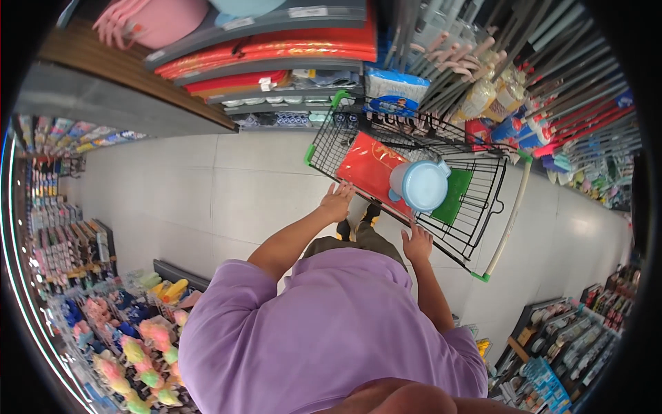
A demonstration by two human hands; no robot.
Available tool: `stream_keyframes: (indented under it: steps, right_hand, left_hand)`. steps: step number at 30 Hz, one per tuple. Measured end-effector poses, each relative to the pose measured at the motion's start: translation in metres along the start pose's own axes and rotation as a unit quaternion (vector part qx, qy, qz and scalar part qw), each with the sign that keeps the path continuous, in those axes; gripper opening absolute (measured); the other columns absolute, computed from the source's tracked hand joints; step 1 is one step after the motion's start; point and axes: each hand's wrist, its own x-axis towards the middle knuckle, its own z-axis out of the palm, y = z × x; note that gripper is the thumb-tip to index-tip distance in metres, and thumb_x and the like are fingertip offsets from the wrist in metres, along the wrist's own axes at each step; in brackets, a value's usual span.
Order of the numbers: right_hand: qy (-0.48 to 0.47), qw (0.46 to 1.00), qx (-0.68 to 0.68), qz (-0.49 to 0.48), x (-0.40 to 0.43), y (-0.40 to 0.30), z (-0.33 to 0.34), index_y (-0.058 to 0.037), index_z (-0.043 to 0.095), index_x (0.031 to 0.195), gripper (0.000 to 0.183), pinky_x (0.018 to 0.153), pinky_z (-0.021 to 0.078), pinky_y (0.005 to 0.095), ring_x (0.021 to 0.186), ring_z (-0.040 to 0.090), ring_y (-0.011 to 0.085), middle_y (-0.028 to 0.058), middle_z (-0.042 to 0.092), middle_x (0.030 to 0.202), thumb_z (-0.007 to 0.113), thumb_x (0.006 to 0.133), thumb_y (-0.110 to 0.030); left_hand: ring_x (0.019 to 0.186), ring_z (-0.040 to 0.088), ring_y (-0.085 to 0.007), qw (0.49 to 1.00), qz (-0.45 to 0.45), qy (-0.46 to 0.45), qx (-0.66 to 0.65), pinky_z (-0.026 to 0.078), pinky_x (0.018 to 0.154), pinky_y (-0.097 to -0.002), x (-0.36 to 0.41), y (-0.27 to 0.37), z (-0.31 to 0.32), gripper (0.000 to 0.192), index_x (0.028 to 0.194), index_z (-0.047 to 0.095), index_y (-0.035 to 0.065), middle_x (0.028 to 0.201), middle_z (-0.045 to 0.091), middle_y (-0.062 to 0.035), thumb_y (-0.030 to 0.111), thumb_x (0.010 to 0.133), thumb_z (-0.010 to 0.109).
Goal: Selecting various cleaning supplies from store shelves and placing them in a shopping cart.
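Note:
A wire shopping cart [481, 207] with green corner pieces stands sideways before me. In it lies a flat red packet [364, 165] with gold print and a shiny clear wrapper. A light blue lidded plastic container [425, 185] with a handle overlaps the packet's right part in view. My left hand [337, 202] is at the packet's near left edge, fingers apart and extended. Close to the packet's near right corner and the cart's side rim is my right hand [418, 243], its fingers spread. Neither hand visibly grasps anything.
Shelves ahead hold folded red packets [269, 49] and a pink plastic basin [155, 23]. Mop and broom handles [460, 62] crowd the far right beside a blue-and-white package [395, 90]. Plush slippers [139, 357] hang behind at left. Grey tiles [170, 191] cover the floor.

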Motion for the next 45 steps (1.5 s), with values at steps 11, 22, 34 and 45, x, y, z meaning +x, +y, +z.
stream_keyframes:
  steps: [11,22,34,45]
  right_hand:
    - [-0.042,0.998,0.027,0.039,-0.003,0.029,0.016,-0.011,0.062,0.126,0.038,0.102,0.04,0.0478,0.114,0.059,0.0346,0.0122,0.067,0.119,0.057,0.095,-0.033]
    - [-0.17,0.969,-0.089,0.158,-0.011,0.085,0.015,-0.0179,0.061,0.123,0.033,0.114,0.0254,0.0541,0.13,0.048,0.0271,0.0056,0.06,0.131,0.05,0.1,-0.038]
    - [-0.117,0.99,-0.025,0.07,-0.022,0.122,0.024,-0.0205,0.066,0.114,0.024,0.108,0.0292,0.0568,0.12,0.054,0.0282,0.0042,0.065,0.118,0.056,0.097,-0.034]
    - [-0.091,0.994,-0.015,0.063,-0.029,0.135,0.001,-0.0188,0.066,0.117,0.048,0.109,0.0276,0.0581,0.124,0.051,0.0292,0.0051,0.064,0.122,0.052,0.093,-0.058]
  left_hand:
    - [0.154,0.007,-0.0251,0.994,0.069,-0.013,-0.087,0.007,0.122,-0.0549,0.005,-0.022,0.027,0.092,0.159,0.01,0.011,0.167,0.01,-0.0082,0.025,0.086,0.064]
    - [0.154,0.006,-0.0195,0.987,0.084,-0.045,-0.126,0.003,0.121,-0.0571,0.013,-0.016,0.071,0.087,0.159,0.013,0.0152,0.167,0.008,-0.0034,0.023,0.089,0.064]
    - [0.154,0.002,-0.0227,0.986,0.078,-0.102,-0.11,0.004,0.121,-0.0571,0.016,0.004,0.067,0.094,0.16,0.007,0.0129,0.168,0.001,-0.0052,0.026,0.089,0.066]
    - [0.154,-0.001,-0.0301,0.995,0.013,-0.097,-0.015,0.01,0.121,-0.0556,0.029,0.058,0.074,0.105,0.158,-0.005,0.007,0.167,-0.006,-0.012,0.032,0.087,0.067]
